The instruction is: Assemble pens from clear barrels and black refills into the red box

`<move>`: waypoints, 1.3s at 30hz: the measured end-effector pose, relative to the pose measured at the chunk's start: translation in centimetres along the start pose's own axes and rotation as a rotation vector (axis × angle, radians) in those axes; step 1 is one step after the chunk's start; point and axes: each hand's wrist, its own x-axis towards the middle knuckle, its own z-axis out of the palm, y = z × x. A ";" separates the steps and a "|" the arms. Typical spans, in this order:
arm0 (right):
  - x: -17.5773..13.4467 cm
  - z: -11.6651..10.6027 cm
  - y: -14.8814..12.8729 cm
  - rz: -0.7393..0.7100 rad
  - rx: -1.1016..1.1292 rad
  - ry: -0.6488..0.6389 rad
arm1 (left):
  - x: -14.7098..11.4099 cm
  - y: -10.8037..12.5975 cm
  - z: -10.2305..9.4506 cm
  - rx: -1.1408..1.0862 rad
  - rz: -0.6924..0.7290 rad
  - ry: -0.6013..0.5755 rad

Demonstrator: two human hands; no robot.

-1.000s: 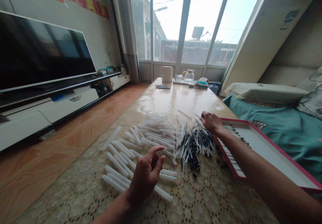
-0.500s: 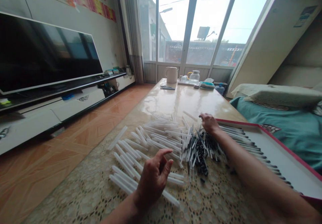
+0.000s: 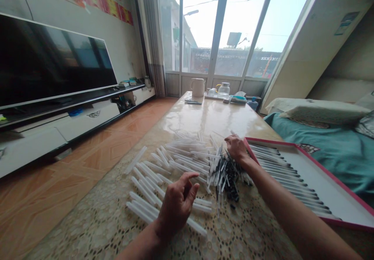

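My left hand [image 3: 179,201] hovers over the near part of a spread of white translucent pen barrels [image 3: 146,190]. Its thumb and index finger are curved apart, with nothing visible between them. At the far side of a heap of thin pen refills and small black parts [image 3: 229,178], my right hand [image 3: 236,147] has its fingers drawn together; whatever they hold is too small to make out. Beside my right forearm lies a shallow red-edged box [image 3: 315,170], white inside, with a row of pens [image 3: 288,178] showing dark ends.
A light-coloured jug [image 3: 198,87], a glass pot [image 3: 224,89] and a tissue pack [image 3: 239,98] stand at the table's far end. The table [image 3: 96,229] has a patterned cover. A bed or sofa with a teal cover [image 3: 321,135] is on the right, a television [image 3: 55,63] on the left.
My right hand has shifted slightly left and nearer, along the far edge of the refill heap. My left hand keeps its pose. The view has turned a little, showing more of the box.
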 end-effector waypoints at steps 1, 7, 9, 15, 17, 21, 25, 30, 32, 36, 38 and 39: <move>-0.8 -0.6 -0.2 -0.005 0.044 0.037 | 0.0 0.0 0.0 -0.003 0.002 0.003; -7.4 -3.0 -1.9 -0.024 0.308 0.114 | 0.1 0.1 -0.2 -0.009 0.006 0.023; -9.5 -3.2 -2.8 -0.029 0.422 0.101 | 0.2 -0.1 -0.2 -0.045 -0.020 0.030; -14.0 -3.2 -5.4 0.070 0.894 0.057 | 0.7 -0.8 0.3 -0.326 -0.174 0.026; -15.0 -3.0 -6.3 0.080 0.957 0.008 | 0.9 -0.7 0.3 -0.477 -0.276 -0.034; -16.4 -2.5 -8.1 0.014 1.019 -0.125 | 1.1 0.0 0.0 -0.764 -0.399 -0.128; -15.9 -2.7 -7.3 -0.040 0.904 -0.140 | 1.2 0.2 -0.4 -0.868 -0.426 -0.063; -12.2 -4.2 -2.9 -0.020 0.203 0.107 | 1.4 0.5 -0.4 -0.947 -0.467 0.091; -10.8 -4.4 -1.9 -0.005 -0.001 0.061 | 1.4 0.7 -0.3 -0.925 -0.476 0.119; -9.5 -3.8 -1.8 0.059 -0.127 0.001 | 1.2 1.1 -0.2 -0.881 -0.441 0.128; -9.5 -3.3 -2.3 0.094 -0.171 -0.022 | 1.2 1.0 -0.2 -0.871 -0.425 0.133; -9.6 -3.2 -2.5 0.108 -0.188 -0.035 | 1.2 0.9 -0.1 -0.866 -0.418 0.134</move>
